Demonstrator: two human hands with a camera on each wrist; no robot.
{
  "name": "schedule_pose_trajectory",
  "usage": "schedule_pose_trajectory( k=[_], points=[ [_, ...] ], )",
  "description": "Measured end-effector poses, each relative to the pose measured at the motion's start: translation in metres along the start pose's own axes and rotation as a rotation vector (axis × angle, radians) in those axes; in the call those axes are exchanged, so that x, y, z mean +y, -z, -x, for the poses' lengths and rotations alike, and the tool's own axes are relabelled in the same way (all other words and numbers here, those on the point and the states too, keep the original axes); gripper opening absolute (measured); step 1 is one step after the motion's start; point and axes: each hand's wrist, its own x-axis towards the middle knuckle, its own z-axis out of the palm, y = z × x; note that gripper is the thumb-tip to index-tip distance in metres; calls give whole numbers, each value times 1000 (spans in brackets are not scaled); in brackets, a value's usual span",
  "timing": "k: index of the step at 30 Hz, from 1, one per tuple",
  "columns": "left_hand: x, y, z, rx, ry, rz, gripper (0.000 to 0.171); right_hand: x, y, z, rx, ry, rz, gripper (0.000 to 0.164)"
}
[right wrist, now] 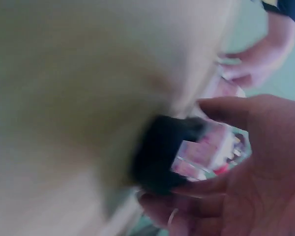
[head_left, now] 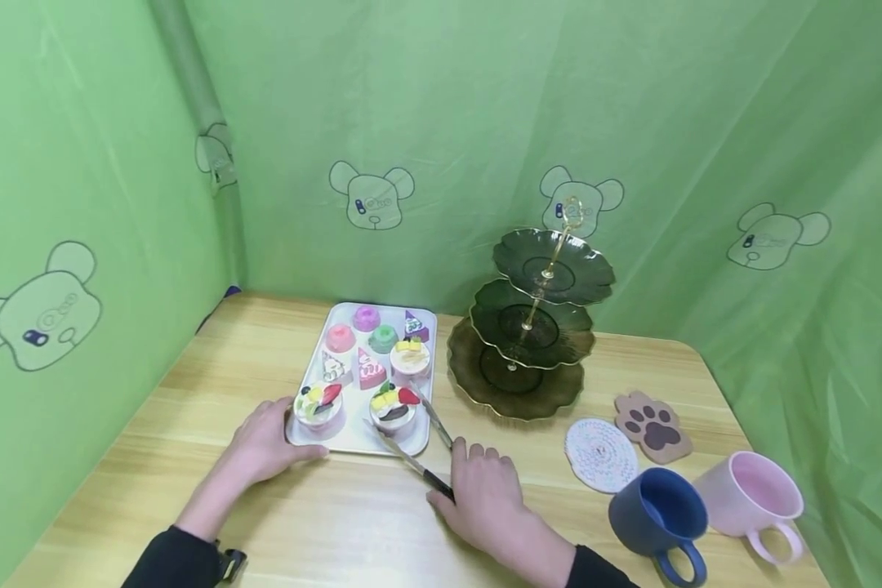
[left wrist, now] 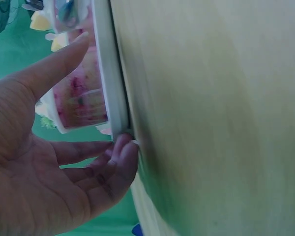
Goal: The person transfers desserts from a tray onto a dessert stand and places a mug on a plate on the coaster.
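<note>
In the head view, my left hand (head_left: 268, 441) holds the front left corner of the white tray (head_left: 349, 441). Its fingertips meet the tray rim (left wrist: 118, 98) in the left wrist view, while the thumb lies beside a dessert cup (left wrist: 81, 96). My right hand (head_left: 485, 494) grips dark-handled tongs (head_left: 435, 425), their arms spread apart. The tong tips stand on either side of the front right dessert cup (head_left: 393, 415), which is topped with fruit. Another fruit-topped cup (head_left: 318, 412) sits near my left hand, and a third cup (head_left: 410, 359) stands behind.
Toy cake slices (head_left: 371, 371) and ring-shaped sweets (head_left: 340, 337) fill the tray's back. Right of it stands a three-tier dark green stand (head_left: 514, 396). A round coaster (head_left: 600, 455), a paw coaster (head_left: 654, 426), a blue mug (head_left: 643, 518) and a pink mug (head_left: 735, 498) lie farther right.
</note>
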Motion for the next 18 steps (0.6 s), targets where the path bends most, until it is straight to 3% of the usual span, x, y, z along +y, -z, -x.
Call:
schedule_pose_trajectory(
  k=[2,6,12,18],
  points=[
    [-1,0,-2,-1,-6,-11,112,2,-7,0,48,27,6,72],
    [-3,1,-6,3,-9,-10,113,9,-16,-3,95,62,-82,63],
    [-7,-2,-6,1,-4,9,111,16,-14,-4,38,46,-309,62],
    [-7,-5,-9,13,-3,-11,108,23,-12,-4,64,76,-337,60]
  ],
)
